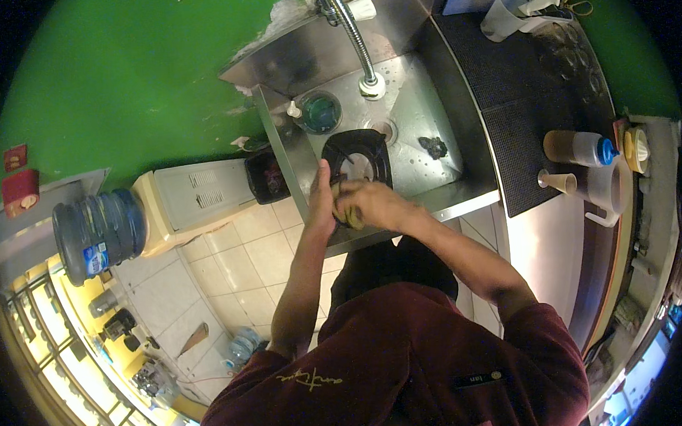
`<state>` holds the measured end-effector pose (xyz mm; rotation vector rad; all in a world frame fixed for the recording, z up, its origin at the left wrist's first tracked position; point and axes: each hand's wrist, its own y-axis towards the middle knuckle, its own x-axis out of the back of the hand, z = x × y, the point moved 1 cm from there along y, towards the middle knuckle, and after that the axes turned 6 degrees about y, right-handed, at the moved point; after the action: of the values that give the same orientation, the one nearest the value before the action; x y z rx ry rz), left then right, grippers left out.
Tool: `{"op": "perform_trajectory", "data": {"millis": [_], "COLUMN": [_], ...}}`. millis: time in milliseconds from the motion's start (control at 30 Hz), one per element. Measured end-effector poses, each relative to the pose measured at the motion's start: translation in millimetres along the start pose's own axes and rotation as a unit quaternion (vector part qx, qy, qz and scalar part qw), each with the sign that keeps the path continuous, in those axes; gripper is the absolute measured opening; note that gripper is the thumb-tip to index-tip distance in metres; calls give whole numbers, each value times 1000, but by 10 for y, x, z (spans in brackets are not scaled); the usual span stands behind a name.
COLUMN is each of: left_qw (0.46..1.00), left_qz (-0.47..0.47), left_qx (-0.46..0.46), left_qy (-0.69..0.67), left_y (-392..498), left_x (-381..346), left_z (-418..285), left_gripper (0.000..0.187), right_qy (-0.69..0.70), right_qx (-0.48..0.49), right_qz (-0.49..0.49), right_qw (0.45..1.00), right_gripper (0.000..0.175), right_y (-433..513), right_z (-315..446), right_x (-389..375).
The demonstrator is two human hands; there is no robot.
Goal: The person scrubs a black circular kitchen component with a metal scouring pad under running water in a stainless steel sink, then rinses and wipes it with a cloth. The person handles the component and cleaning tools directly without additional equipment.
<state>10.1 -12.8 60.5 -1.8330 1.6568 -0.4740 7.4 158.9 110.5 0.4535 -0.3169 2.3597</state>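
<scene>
Over the front left part of a stainless steel sink (416, 182) is a black, roughly square grate (347, 140) with a round opening and inward prongs, like a stove pan support. My left hand (320, 201) grips its left edge, thumb pointing up along it. My right hand (377, 205) is curled and blurred at the near side of the grate, with a yellow-green sponge (349, 215) pressed under its fingers. Both hands partly cover the grate and sponge.
A flexible-neck faucet (357, 40) hangs over the sink. Inside stand a tub of green liquid (320, 113) and a dark scouring pad (433, 148). On the right, a black mat (512, 128) bears a blue-capped squeeze bottle (575, 147). A water dispenser (199, 190) stands left.
</scene>
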Motion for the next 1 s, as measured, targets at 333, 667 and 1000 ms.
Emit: {"op": "perform_trajectory", "data": {"millis": [333, 667, 1000], "left_qw": [993, 973, 966], "left_qz": [-68, -176, -205], "left_qx": [-69, -137, -117], "left_qy": [-69, -59, -109], "left_y": [-270, -280, -240], "left_x": [-40, -224, -230], "left_z": [-344, -341, -217], "left_gripper": [68, 60, 57], "right_qy": [347, -29, 18], "right_qx": [-115, -125, -72], "right_qz": [-413, -275, -295], "right_qw": [834, 953, 953], "right_gripper": [46, 48, 43], "right_y": [-204, -191, -240], "right_z": [-503, -413, -274], "right_x": [301, -244, -619]}}
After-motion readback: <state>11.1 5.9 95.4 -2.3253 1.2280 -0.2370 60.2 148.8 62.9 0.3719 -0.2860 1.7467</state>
